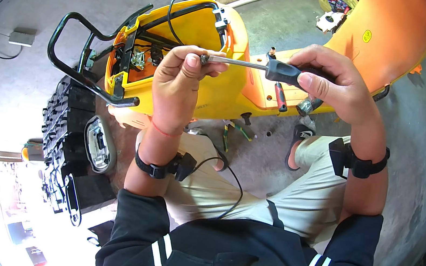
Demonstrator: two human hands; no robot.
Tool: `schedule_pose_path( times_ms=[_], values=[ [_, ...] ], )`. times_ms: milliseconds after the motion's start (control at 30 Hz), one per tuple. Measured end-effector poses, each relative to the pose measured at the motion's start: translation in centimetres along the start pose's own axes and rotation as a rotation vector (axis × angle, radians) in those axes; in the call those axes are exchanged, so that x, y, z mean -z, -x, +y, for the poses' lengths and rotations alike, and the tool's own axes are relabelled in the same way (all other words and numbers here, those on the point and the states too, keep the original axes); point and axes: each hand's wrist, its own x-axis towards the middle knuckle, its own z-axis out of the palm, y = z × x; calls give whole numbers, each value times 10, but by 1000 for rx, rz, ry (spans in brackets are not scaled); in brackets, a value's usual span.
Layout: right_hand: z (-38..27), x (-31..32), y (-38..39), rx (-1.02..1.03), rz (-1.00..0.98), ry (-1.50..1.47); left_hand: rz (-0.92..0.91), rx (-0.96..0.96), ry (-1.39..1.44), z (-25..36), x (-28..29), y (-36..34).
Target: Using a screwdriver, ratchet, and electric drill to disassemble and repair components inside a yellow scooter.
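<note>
right hand (pixel 334 85) gripping screwdriver (pixel 265 68), left hand (pixel 179 82) pinching tip

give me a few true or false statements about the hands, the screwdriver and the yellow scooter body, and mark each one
1. The right hand grips the black handle of the screwdriver with the silver metal shaft. True.
2. The left hand lies flat on the concrete floor. False: it is raised, its fingertips pinching the tip of the screwdriver shaft.
3. The yellow and orange plastic scooter body has its seat closed. False: the compartment under the seat is open, with wiring and a black frame showing inside.
4. A black strap with a small device sits on each wrist, as on the left wrist band. True.
5. The green-handled pliers are held in the right hand. False: they lie on the floor beside the scooter.
</note>
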Motion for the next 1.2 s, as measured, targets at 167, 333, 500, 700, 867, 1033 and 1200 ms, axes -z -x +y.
schedule_pose_path(
  times_ms=[167, 333, 500, 700, 867, 1033, 1200],
  values=[
    [11, 3, 2, -11, 3, -15, -9, 70, 79, -2, -1, 1],
    [25, 0, -4, 24, -13, -71, 4, 148, 220, -3, -2, 1],
    [43, -8, -10, -42, -25, -152, -22, 169, 332, -3, -7, 4],
    [58, -14, -17, -134, -44, -159, -74, 209, 413, -4, -13, 9],
    [71, -32, -22, -117, -72, -393, -83, 197, 408, -5, -14, 9],
    [81, -40, -24, -213, -86, -505, -77, 177, 394, -2, -12, 9],
    [89, -47, -26, -245, -118, -593, -66, 188, 375, 0, -12, 10]
  ],
)
